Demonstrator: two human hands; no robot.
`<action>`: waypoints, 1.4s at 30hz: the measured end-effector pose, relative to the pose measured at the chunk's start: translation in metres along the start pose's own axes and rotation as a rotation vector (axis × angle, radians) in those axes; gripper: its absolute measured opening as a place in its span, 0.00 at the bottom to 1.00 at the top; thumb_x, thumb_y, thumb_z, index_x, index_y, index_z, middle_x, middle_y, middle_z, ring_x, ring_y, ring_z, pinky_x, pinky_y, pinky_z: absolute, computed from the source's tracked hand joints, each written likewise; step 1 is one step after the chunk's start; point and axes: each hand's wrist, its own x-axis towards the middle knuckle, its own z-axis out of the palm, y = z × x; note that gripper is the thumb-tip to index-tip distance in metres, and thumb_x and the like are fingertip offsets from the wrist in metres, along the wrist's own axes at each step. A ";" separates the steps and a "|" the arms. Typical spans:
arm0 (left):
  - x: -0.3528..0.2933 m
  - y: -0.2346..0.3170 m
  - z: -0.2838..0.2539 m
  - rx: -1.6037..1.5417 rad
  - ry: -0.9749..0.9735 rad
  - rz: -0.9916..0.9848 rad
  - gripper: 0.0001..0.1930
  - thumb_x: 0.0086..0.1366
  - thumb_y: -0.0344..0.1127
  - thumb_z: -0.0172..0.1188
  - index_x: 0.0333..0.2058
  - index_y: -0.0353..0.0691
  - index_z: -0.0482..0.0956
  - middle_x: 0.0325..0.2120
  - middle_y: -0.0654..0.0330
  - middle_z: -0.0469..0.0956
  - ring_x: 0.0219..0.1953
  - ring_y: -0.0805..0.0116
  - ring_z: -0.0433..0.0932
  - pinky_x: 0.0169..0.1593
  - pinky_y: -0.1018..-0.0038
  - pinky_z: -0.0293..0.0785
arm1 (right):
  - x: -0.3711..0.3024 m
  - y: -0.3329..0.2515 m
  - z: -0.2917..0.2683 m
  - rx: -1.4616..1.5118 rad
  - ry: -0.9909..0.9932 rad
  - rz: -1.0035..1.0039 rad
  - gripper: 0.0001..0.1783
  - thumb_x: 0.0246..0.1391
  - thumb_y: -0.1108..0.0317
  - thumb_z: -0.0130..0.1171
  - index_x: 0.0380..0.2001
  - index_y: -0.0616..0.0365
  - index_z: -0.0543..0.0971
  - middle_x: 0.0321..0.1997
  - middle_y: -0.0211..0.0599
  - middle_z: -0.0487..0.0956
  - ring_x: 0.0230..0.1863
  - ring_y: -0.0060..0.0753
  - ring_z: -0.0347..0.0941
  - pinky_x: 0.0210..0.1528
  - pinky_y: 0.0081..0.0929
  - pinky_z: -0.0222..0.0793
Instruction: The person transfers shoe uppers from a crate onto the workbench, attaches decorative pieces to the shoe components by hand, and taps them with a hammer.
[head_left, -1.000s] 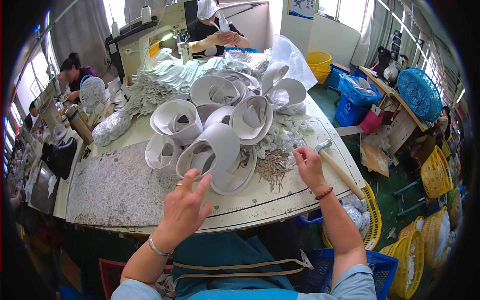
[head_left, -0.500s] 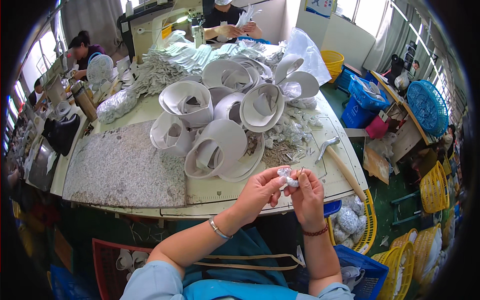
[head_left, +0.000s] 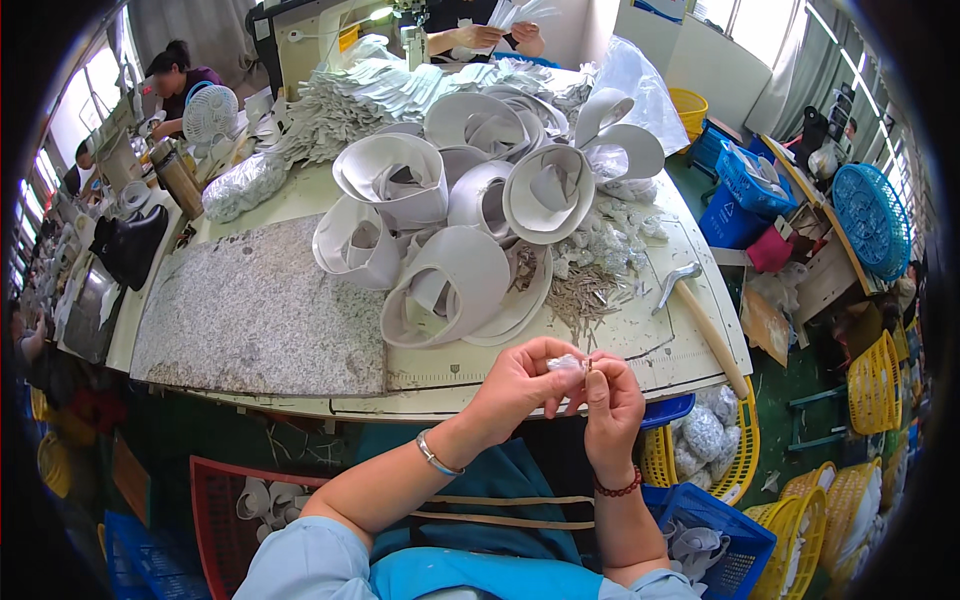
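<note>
My left hand (head_left: 527,385) pinches a small crumpled piece of shiny clear-white plastic (head_left: 566,363) between thumb and fingers, above the table's front edge. My right hand (head_left: 612,398) meets it there, fingers closed at the right end of the plastic. A tiny thin brownish piece shows at those fingertips, too small to name. Just beyond my hands lies a heap of small brown slivers (head_left: 588,300), with a pile of small crumpled clear plastic bits (head_left: 610,240) behind it. A hammer (head_left: 706,335) with a wooden handle lies to the right.
Curled white sheet pieces (head_left: 455,275) crowd the table's middle, with stacked white strips (head_left: 390,105) behind. A grey speckled slab (head_left: 260,310) covers the left front. Below are a red basket (head_left: 225,535), a blue basket (head_left: 735,560) and a yellow basket (head_left: 745,440). Other people sit beyond.
My hands have drawn closer together, and the plastic looks more covered by my fingers. The thin piece at my right fingertips has turned. The whole view has shifted slightly.
</note>
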 end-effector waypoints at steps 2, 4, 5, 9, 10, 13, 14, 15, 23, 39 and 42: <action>-0.004 -0.002 0.002 0.009 -0.007 -0.021 0.13 0.64 0.33 0.62 0.45 0.34 0.76 0.26 0.64 0.78 0.23 0.80 0.74 0.25 0.83 0.72 | -0.001 0.000 0.000 0.027 0.037 0.016 0.09 0.65 0.67 0.51 0.38 0.64 0.71 0.45 0.37 0.71 0.24 0.13 0.70 0.27 0.12 0.70; -0.009 0.000 0.003 0.016 0.006 -0.019 0.12 0.64 0.33 0.62 0.44 0.35 0.78 0.27 0.63 0.78 0.24 0.80 0.75 0.26 0.83 0.73 | -0.004 -0.001 -0.001 0.010 0.027 0.022 0.09 0.65 0.67 0.51 0.38 0.64 0.72 0.44 0.38 0.71 0.24 0.14 0.70 0.27 0.12 0.68; -0.011 0.001 0.003 0.024 0.017 -0.016 0.11 0.64 0.33 0.62 0.42 0.35 0.79 0.28 0.62 0.79 0.26 0.79 0.76 0.28 0.82 0.74 | -0.005 -0.002 -0.002 -0.006 0.017 0.025 0.09 0.64 0.68 0.52 0.37 0.64 0.72 0.44 0.38 0.72 0.24 0.15 0.70 0.26 0.12 0.67; -0.015 0.001 -0.001 -0.105 0.140 -0.060 0.09 0.64 0.34 0.62 0.39 0.36 0.81 0.29 0.61 0.80 0.27 0.78 0.77 0.29 0.82 0.75 | -0.012 -0.017 -0.004 -0.297 0.033 -0.105 0.07 0.61 0.70 0.55 0.34 0.63 0.73 0.38 0.36 0.74 0.24 0.15 0.69 0.25 0.13 0.64; -0.016 0.004 -0.001 -0.156 0.145 -0.104 0.08 0.64 0.34 0.62 0.38 0.36 0.81 0.29 0.61 0.80 0.27 0.77 0.77 0.30 0.82 0.75 | -0.012 -0.021 -0.003 -0.393 -0.005 -0.054 0.06 0.59 0.71 0.57 0.32 0.63 0.74 0.33 0.34 0.75 0.23 0.14 0.69 0.25 0.13 0.64; -0.020 0.005 -0.002 -0.190 0.153 -0.144 0.08 0.65 0.34 0.61 0.38 0.36 0.81 0.28 0.60 0.81 0.28 0.76 0.78 0.30 0.81 0.76 | -0.010 -0.023 0.000 -0.466 -0.028 0.030 0.04 0.56 0.74 0.58 0.29 0.63 0.75 0.24 0.28 0.75 0.21 0.12 0.68 0.24 0.14 0.63; -0.020 0.006 -0.002 -0.170 0.155 -0.138 0.08 0.65 0.34 0.61 0.37 0.36 0.81 0.28 0.60 0.81 0.28 0.76 0.78 0.30 0.81 0.76 | -0.009 -0.023 0.001 -0.442 -0.014 0.062 0.04 0.55 0.75 0.59 0.28 0.63 0.75 0.20 0.25 0.74 0.20 0.11 0.67 0.23 0.14 0.63; -0.021 0.006 -0.002 -0.172 0.157 -0.137 0.08 0.65 0.34 0.61 0.37 0.36 0.81 0.28 0.60 0.81 0.28 0.76 0.78 0.30 0.81 0.76 | -0.009 -0.023 0.001 -0.442 -0.016 0.062 0.04 0.55 0.75 0.59 0.28 0.63 0.75 0.20 0.25 0.74 0.20 0.11 0.67 0.23 0.14 0.63; -0.025 0.006 -0.005 -0.256 0.171 -0.146 0.08 0.64 0.35 0.62 0.36 0.35 0.81 0.28 0.59 0.81 0.27 0.75 0.78 0.31 0.81 0.76 | -0.008 -0.027 0.001 -0.345 -0.069 0.235 0.05 0.53 0.76 0.59 0.25 0.63 0.75 0.19 0.21 0.73 0.20 0.08 0.64 0.22 0.11 0.59; -0.028 -0.004 -0.008 0.204 0.160 0.183 0.11 0.64 0.37 0.63 0.39 0.35 0.81 0.29 0.63 0.79 0.29 0.77 0.78 0.29 0.81 0.73 | -0.010 -0.025 0.001 -0.367 -0.046 0.186 0.07 0.52 0.76 0.61 0.24 0.61 0.74 0.19 0.19 0.71 0.19 0.06 0.62 0.20 0.10 0.57; -0.031 -0.001 -0.004 0.278 0.132 0.107 0.11 0.65 0.37 0.62 0.39 0.36 0.79 0.26 0.64 0.77 0.25 0.79 0.75 0.26 0.82 0.71 | -0.009 -0.024 -0.001 -0.185 -0.098 0.343 0.07 0.53 0.76 0.60 0.24 0.60 0.73 0.20 0.18 0.70 0.20 0.05 0.60 0.21 0.09 0.56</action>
